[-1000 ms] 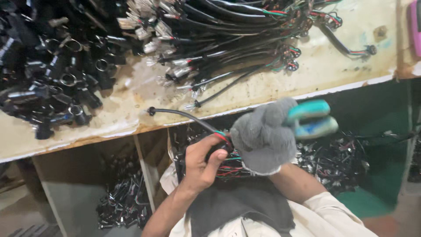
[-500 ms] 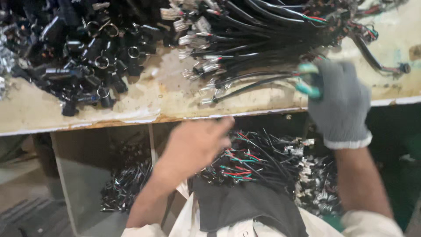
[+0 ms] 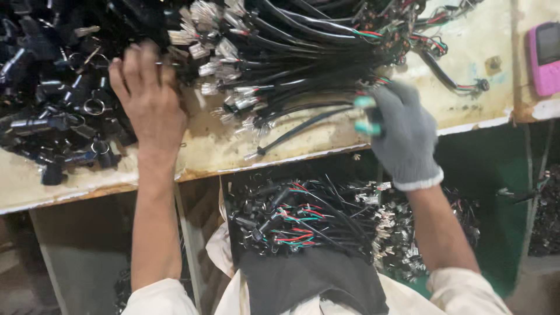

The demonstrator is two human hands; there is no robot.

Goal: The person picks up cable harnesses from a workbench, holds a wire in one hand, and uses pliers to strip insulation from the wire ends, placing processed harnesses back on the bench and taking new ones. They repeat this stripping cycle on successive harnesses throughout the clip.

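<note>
While the bare left hand (image 3: 149, 96) lies palm-down on the worn, cream-coloured wooden bench top (image 3: 221, 149), its fingers are spread over the edge of a heap of small black plastic connector housings with metal rings (image 3: 55, 99), closed on nothing that I can make out. The right hand (image 3: 402, 131), in a grey knitted work glove with a white cuff, is curled around a tool with teal-green handles (image 3: 366, 115); only the handle ends show, so its working end stays hidden. That tool sits right at the near side of a large bundle of black sheathed cables with bare metal terminals (image 3: 291, 52), which fans across the middle of the bench. One loose black cable (image 3: 297, 129) lies just below the bundle, near the bench edge. On the dark cloth over the person's lap (image 3: 309, 280) rests another tangle of black, red and green wires (image 3: 297, 224). At the far right corner a flat pink rectangular device with a dark screen (image 3: 545, 58) lies on the bench.
</note>
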